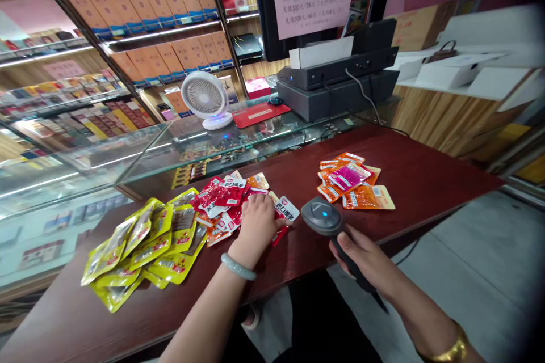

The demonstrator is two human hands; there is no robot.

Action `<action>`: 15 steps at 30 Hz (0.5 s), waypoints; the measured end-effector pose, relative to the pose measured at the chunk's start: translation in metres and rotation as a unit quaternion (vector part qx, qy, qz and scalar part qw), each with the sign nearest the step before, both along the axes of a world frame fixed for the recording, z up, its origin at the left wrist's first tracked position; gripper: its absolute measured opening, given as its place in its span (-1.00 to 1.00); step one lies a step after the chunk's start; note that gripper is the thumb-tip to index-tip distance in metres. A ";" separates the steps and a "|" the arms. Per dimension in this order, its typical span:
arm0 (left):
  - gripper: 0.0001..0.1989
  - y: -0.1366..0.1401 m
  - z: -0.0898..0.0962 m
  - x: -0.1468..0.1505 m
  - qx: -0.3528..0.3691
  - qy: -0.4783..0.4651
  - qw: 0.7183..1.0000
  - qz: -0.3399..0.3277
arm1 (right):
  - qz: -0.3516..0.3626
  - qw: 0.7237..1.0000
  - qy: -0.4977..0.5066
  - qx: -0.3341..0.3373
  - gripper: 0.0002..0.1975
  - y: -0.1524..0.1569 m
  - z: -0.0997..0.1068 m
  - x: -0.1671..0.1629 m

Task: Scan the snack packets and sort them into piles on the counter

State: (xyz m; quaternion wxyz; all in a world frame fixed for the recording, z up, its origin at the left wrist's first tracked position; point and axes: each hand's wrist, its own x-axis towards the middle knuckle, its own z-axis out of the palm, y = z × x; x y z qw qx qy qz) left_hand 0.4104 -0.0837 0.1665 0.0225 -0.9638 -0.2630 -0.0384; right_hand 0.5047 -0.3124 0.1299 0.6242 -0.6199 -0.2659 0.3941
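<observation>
My right hand (355,252) is wrapped round the handle of a dark grey barcode scanner (322,216), whose head points toward the table's far side. My left hand (259,218) lies over a pile of small red, white and orange snack packets (223,195). Its thumb rests across a red-and-white snack packet (286,210), and its fingers curl out of sight beneath the hand. Left of this pile, overlapping yellow-green snack packets (155,247) with clear windows lie on the table. Beyond the scanner sits a smaller heap of orange packets (370,197) with a magenta packet (349,176) on top.
The dark red table (417,164) borders a glass display counter (149,159). On the counter stand a white fan (205,96), a red mat (261,116) and a black cash drawer (306,96) with trailing cables. Shelves of orange boxes (140,3) rise behind.
</observation>
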 end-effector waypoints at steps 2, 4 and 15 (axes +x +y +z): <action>-0.58 0.005 -0.003 0.010 -0.091 -0.030 0.995 0.018 | 0.000 1.000 -0.006 -0.001 -0.47 -0.001 0.000 -0.002; -0.70 0.013 -0.009 0.023 -0.198 -0.093 0.975 0.042 | -0.007 1.000 -0.005 -0.002 -0.48 -0.003 0.002 -0.003; -0.87 0.019 -0.033 0.082 -0.422 -0.286 0.858 0.063 | 0.012 1.000 -0.009 0.004 -0.51 -0.001 0.007 -0.005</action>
